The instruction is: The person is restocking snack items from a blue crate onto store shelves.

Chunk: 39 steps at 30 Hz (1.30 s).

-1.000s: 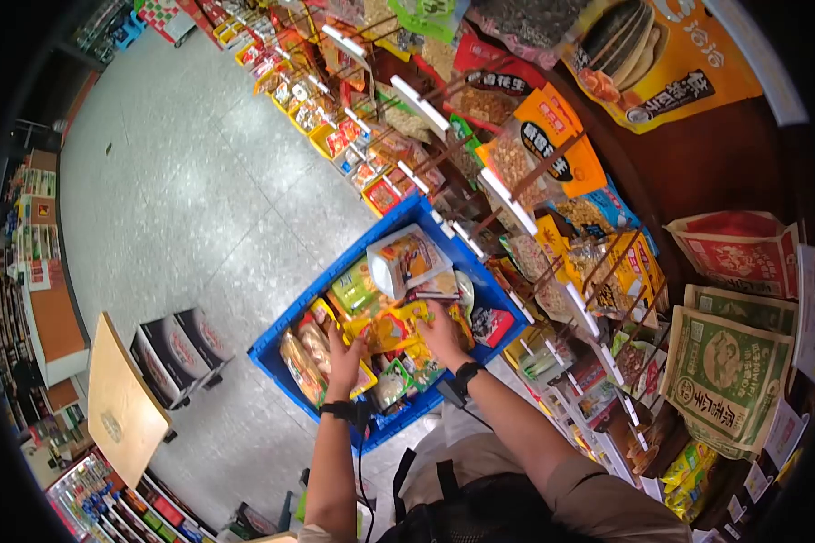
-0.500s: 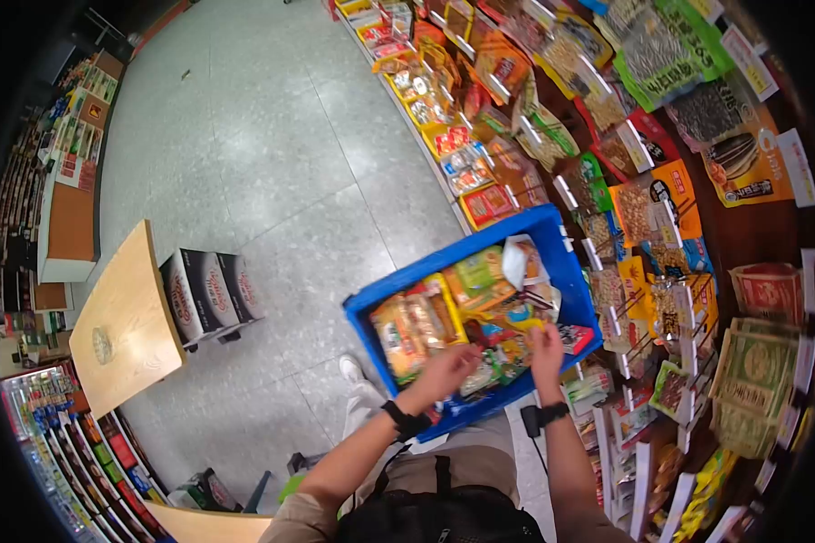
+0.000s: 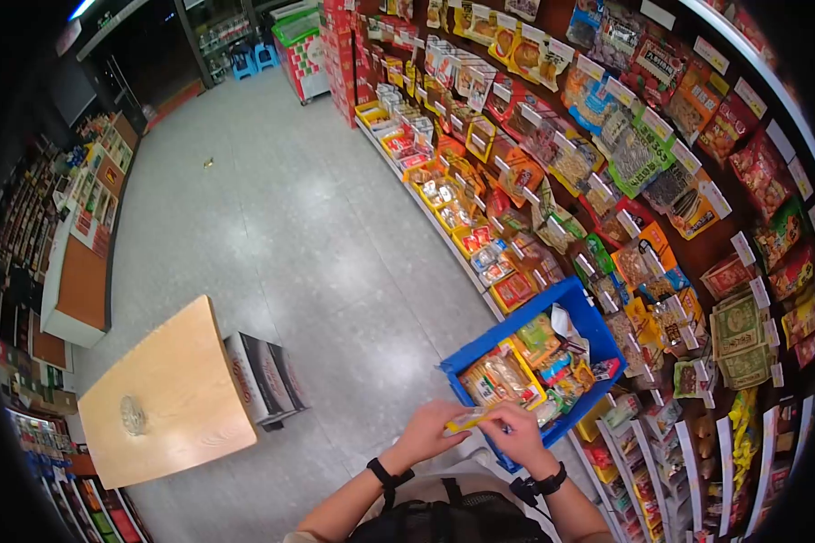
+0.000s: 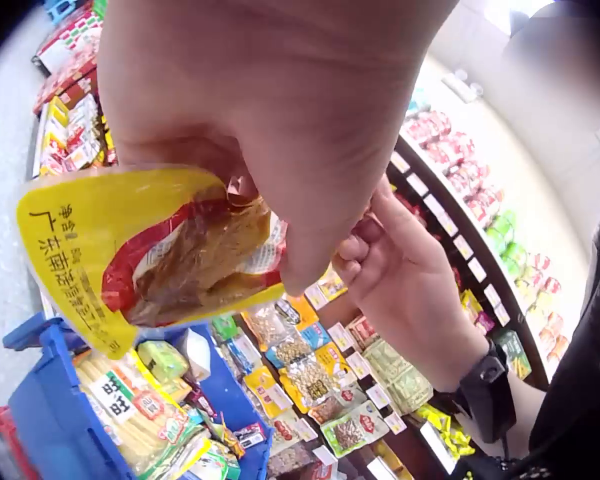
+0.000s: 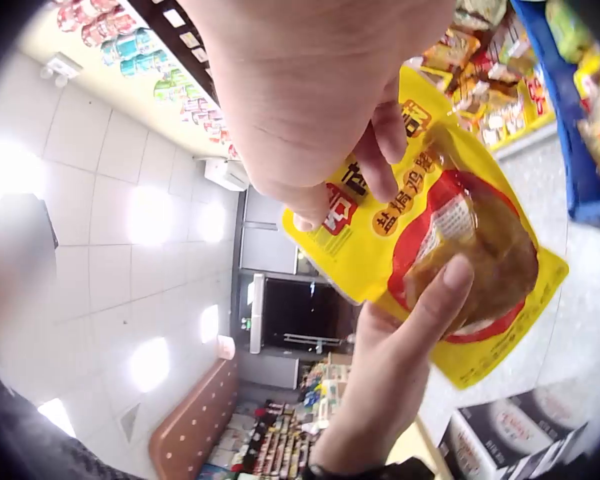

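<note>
Both hands hold a flat yellow snack packet [image 3: 465,420] in front of the body, near the front edge of a blue plastic basket [image 3: 593,317]. A clear window with a red border shows a brown piece of meat inside the packet [image 5: 495,235]. My left hand [image 3: 430,436] pinches it, thumb across the window in the right wrist view. My right hand [image 3: 516,436] grips its other end, fingers at the printed part. Several snack bags [image 3: 498,376] fill the basket, among them a long-stick cracker pack [image 4: 125,400] at one end.
Shelves of hanging snack bags [image 3: 643,163] run along the right side, close to the basket. A wooden table [image 3: 167,389] stands at the left, with black-and-white cartons [image 3: 267,380] beside it. Grey tiled floor [image 3: 290,235] stretches ahead to a counter [image 3: 80,271].
Both hands were down among the bags in the basket a second ago. They have come up and back towards the body with the yellow packet. The head view has tilted up.
</note>
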Motion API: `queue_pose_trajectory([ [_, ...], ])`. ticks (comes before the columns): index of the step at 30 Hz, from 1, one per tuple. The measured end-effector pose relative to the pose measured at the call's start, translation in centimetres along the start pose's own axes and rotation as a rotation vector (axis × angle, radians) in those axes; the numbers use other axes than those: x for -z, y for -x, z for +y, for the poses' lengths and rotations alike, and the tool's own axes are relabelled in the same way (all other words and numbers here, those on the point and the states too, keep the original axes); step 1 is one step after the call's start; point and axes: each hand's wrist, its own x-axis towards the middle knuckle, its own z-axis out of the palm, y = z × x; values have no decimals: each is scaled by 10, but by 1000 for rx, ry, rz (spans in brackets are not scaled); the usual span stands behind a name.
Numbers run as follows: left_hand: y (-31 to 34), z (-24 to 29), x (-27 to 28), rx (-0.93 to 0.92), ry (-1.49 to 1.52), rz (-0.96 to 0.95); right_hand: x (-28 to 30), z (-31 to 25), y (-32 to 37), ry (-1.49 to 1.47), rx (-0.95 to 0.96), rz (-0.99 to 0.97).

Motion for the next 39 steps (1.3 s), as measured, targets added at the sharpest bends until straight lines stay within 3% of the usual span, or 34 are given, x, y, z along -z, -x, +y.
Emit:
queue_pose_trajectory([
  [2, 20, -23, 15, 178, 315, -132, -22, -9, -6, -3, 63, -42],
  [6, 41, -57, 39, 183, 124, -150, -47, 4, -25, -91, 137, -238],
  [8, 45, -80, 54, 244, 146, -186, -60, 3, -35, -111, -191, -432],
  [11, 25, -114, 73, 284, 78, -255, -74, 39, -66, 17, -209, -491],
  [15, -39, -174, 97, 264, 20, -280, -96, 79, -147, -8, -277, -374],
  [18, -103, -214, 134, 322, 51, -336, -118, 108, -239, 6, -191, -351],
  [22, -210, -253, 204, 333, -86, -426, -108, 120, -382, -72, -219, -444],
  [26, -301, -263, 281, 384, -87, -365, -101, 99, -498, 6, -116, -416],
  [28, -344, -267, 322, 493, 31, -289, -108, 90, -551, 9, -68, -396],
  [30, -363, -299, 346, 527, -5, -248, -119, 71, -597, -46, -174, -323],
  [31, -376, -330, 353, 663, 271, -109, -128, 65, -624, -107, -271, -249],
  [32, -387, -358, 362, 794, 549, 35, -138, 61, -656, -209, -234, -155],
  [34, -436, -357, 410, 508, 604, 300, -164, 47, -701, -415, -227, -58],
  [36, -495, -368, 471, 595, 883, 253, -187, 39, -755, -509, -250, -14],
  [37, -501, -383, 488, 609, 877, 241, -193, 35, -777, -621, -262, -94],
  [39, -532, -407, 523, 507, 980, 350, -205, 17, -815, -729, -242, -191],
])
